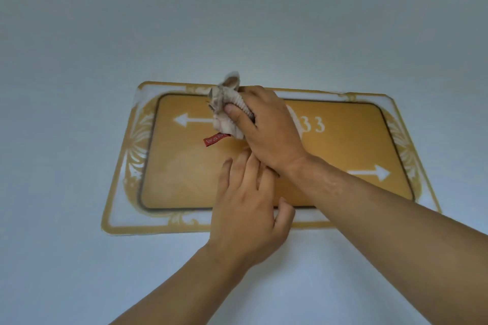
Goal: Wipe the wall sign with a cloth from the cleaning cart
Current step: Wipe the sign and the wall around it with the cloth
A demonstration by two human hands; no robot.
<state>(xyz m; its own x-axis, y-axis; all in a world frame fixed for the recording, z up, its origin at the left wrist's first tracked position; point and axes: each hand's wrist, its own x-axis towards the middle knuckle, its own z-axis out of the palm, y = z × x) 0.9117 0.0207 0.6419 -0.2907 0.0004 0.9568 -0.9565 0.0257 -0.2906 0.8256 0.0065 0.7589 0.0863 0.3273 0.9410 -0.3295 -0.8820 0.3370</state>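
Note:
A gold wall sign (pixel 184 174) with white arrows, the digits 33 and an ornate clear border hangs on the pale wall. My right hand (pixel 266 129) grips a bunched beige cloth (pixel 227 111) with a red tag and presses it against the sign's upper middle. My left hand (pixel 248 203) lies flat on the sign's lower middle with its fingers straight, just under my right wrist. My right forearm hides part of the lower right of the sign.
Plain pale wall (pixel 237 21) surrounds the sign on all sides. The cleaning cart is out of view.

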